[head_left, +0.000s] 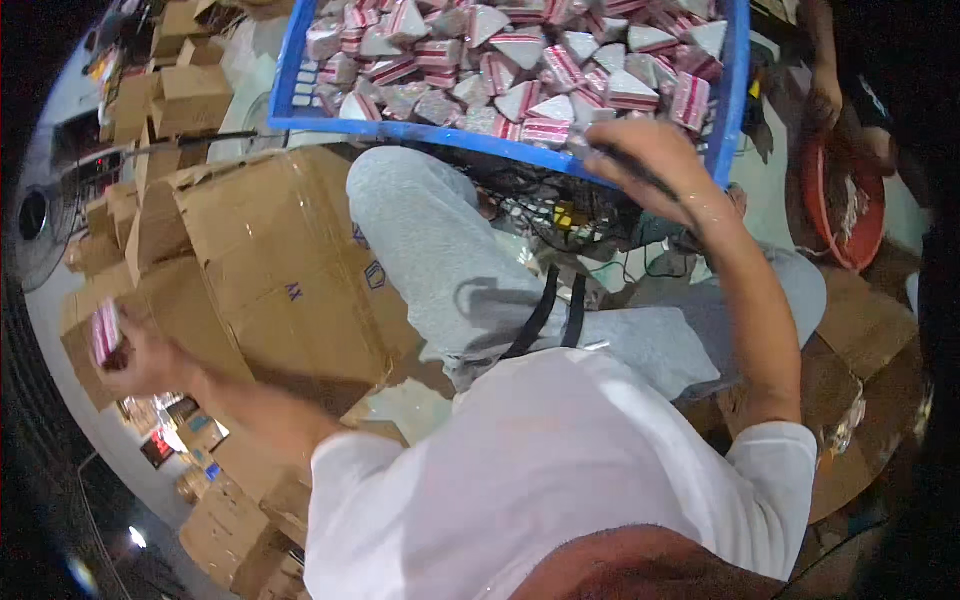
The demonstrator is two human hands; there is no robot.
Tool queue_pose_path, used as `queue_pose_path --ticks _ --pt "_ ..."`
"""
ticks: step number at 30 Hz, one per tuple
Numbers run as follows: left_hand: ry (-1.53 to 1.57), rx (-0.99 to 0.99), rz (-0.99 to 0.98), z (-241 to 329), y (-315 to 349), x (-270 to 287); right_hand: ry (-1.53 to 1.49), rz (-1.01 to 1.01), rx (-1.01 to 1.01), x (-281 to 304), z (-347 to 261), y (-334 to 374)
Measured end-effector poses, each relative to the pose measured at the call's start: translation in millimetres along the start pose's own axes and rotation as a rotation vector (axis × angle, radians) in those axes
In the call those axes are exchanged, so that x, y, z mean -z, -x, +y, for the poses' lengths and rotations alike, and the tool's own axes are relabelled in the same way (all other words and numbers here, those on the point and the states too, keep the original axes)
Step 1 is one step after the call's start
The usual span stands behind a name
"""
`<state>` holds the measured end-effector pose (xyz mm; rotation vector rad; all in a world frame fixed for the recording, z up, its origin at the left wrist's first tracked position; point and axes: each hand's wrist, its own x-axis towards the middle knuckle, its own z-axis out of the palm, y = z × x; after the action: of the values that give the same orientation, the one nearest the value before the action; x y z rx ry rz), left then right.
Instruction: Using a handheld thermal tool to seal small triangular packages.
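A blue plastic crate [470, 146] at the top holds a heap of wrapped wedges, like cake slices, with white sides and pink-and-white stripes. My right hand [655, 165] is over the crate's near rim, its fingertips beside the nearest wedges [546, 131]. Those fingers are blurred, so I cannot make out whether they grip one. Far out to the left, my left hand [145, 362] is closed around one pink-and-white striped wedge [106, 332], away from the crate.
Flattened cardboard [290, 250] lies left of my legs, with more cartons [190, 100] at the back left. Cables and small parts [560, 220] sit below the crate. A red basket [845, 205] stands at the right, next to another person's arm [825, 75].
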<state>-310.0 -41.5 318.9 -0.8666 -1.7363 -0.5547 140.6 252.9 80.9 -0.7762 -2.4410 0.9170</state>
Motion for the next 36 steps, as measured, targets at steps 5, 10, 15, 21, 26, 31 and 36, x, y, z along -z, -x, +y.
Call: queue_pose_path --ticks 5,10,15,21,26,31,36 --pt "-0.553 -0.427 -0.024 43 26 4 0.097 -0.299 0.130 -7 -5 7" --pt "0.713 -0.340 -1.075 302 113 -123 -0.097 0.071 -0.113 -5 38 14" --pt "0.921 -0.865 -1.312 450 270 -205 -0.134 0.461 -0.105 43 31 -6" --pt "0.926 -0.990 -1.204 499 321 -227 -0.302 0.566 -0.391 92 5 -3" --pt "1.130 -0.129 -1.658 444 229 -236 -0.176 0.570 -0.321 93 6 12" --pt "1.985 0.975 -1.800 376 162 -169 -0.209 0.612 -0.060 57 2 3" --pt "2.031 1.328 -1.616 381 175 -139 -0.263 0.482 -0.156 36 -8 -4"
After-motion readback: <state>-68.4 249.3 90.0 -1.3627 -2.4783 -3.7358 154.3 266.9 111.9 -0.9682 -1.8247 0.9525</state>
